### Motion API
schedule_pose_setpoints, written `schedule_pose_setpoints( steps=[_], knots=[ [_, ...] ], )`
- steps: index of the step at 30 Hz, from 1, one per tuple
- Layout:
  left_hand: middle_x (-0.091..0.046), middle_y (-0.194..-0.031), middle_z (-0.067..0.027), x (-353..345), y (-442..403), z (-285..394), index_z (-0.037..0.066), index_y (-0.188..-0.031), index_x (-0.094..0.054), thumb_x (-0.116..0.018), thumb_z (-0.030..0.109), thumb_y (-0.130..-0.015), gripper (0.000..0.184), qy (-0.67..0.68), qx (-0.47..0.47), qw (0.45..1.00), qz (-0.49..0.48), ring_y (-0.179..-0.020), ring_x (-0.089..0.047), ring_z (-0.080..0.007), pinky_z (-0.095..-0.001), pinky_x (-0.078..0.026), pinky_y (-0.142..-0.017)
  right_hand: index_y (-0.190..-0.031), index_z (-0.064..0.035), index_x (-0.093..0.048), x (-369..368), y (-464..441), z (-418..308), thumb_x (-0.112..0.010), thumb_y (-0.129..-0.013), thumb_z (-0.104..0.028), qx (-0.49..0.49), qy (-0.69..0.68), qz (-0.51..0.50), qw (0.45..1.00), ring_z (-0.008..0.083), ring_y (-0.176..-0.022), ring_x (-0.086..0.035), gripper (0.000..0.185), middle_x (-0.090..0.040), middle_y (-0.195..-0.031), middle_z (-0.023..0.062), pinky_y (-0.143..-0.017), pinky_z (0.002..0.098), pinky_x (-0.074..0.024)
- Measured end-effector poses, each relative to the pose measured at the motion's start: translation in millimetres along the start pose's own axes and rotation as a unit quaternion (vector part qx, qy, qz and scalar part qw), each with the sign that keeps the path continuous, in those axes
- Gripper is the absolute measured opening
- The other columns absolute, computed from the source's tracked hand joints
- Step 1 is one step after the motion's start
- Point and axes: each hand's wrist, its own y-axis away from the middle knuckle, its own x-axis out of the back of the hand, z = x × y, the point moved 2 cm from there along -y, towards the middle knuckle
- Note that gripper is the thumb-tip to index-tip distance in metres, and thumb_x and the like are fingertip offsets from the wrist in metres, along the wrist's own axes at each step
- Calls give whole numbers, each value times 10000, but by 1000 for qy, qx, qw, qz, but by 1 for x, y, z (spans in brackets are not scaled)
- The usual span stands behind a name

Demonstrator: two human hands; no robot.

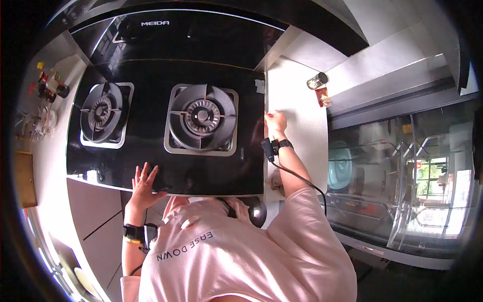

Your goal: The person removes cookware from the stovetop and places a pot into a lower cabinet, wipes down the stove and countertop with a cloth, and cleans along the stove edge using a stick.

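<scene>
A black glass gas stove with two burners lies in front of me. My left hand rests on its front edge, fingers spread and nothing in them. Over at the right edge of the stove, my right hand is closed, its fingertips near the seam with the white countertop. Whatever those fingers may hold is hidden or too small to make out. Between the hands sits the right burner with its round black pan support. Farther left is the left burner.
A small jar and a red packet stand on the right countertop. Several bottles line the left counter. Beyond the right counter is a glass-fronted rack holding a teal basin. A cable runs from my right wrist.
</scene>
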Motion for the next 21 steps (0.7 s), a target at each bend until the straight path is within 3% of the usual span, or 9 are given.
schedule_pose_setpoints(
  steps=[6, 21],
  knots=[
    [-36, -1481, -153, -11, -6, 15, 238, -1398, -253, -787, 357, -612, 957, 110, 24, 989, -93, -1346, 26, -402, -477, -202, -1074, -794, -74, -656, -6, -3, -5, -660, -706, -259, 11, 5, 29, 1000, 295, -779, -636, 205, -665, -787, 99, -693, 390, -500],
    [45, -1480, -159, -21, -7, 19, 202, -1390, -287, -790, 392, -600, 955, 75, 15, 993, -89, -1345, 64, -396, -493, -223, -1061, -778, -50, -641, -12, 0, -5, -660, -733, -183, 84, -57, 95, 990, 292, -712, -637, 141, -655, -745, 125, -669, 378, -500]
  ],
)
